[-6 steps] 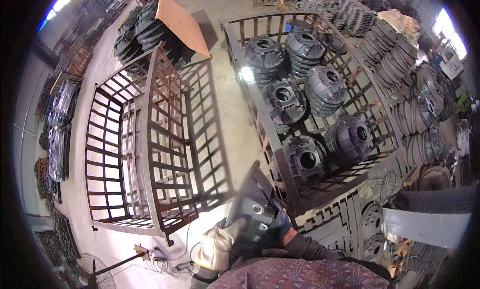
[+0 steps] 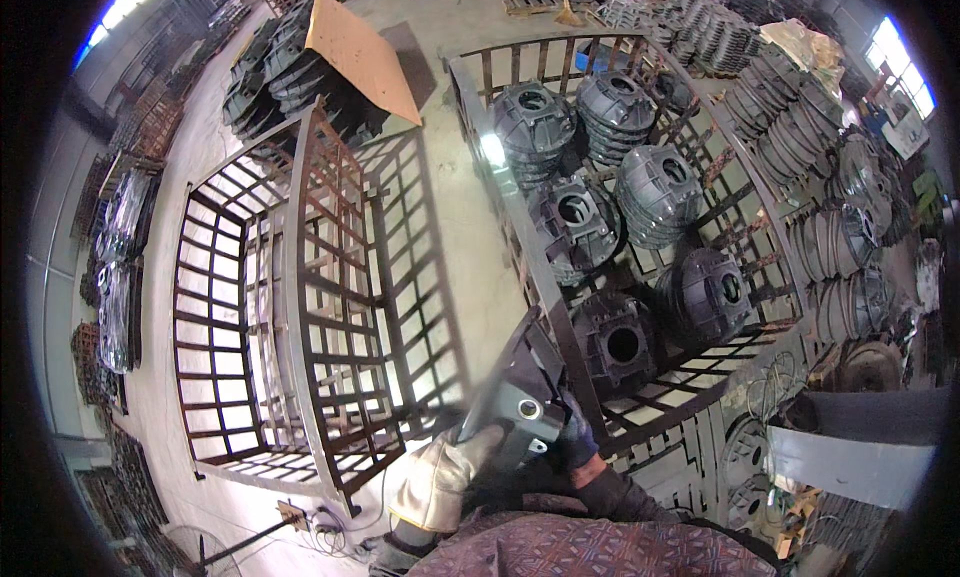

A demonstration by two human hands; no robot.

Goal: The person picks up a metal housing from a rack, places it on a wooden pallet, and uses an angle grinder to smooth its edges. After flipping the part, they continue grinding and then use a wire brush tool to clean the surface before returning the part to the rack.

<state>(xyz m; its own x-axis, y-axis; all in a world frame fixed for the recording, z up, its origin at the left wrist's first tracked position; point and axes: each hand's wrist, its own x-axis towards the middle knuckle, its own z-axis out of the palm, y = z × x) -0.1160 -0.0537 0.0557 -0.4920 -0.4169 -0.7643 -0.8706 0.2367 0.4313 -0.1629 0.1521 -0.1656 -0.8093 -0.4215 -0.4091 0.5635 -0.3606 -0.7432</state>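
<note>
Close in front of my body I hold a dark metal bell housing, tilted, with a round bright-rimmed hole facing up. My left hand, in a pale work glove, is closed on its left lower edge; some fingers are hidden behind the metal. On the other side my right hand, in a dark blue glove, grips the housing, its fingers partly covered. Just beyond stands a metal cage with stacked bell housings inside; the nearest stacked housing has a large round opening.
A second barred cage stands to the left, throwing a barred shadow on the floor. Behind it, a cardboard sheet leans on more castings. Housing stacks line the right. A grey bin is near right; cables lie near left.
The bell housing in my hands has shifted slightly right and up, toward the near side of the filled cage. Both hands keep hold of it.
</note>
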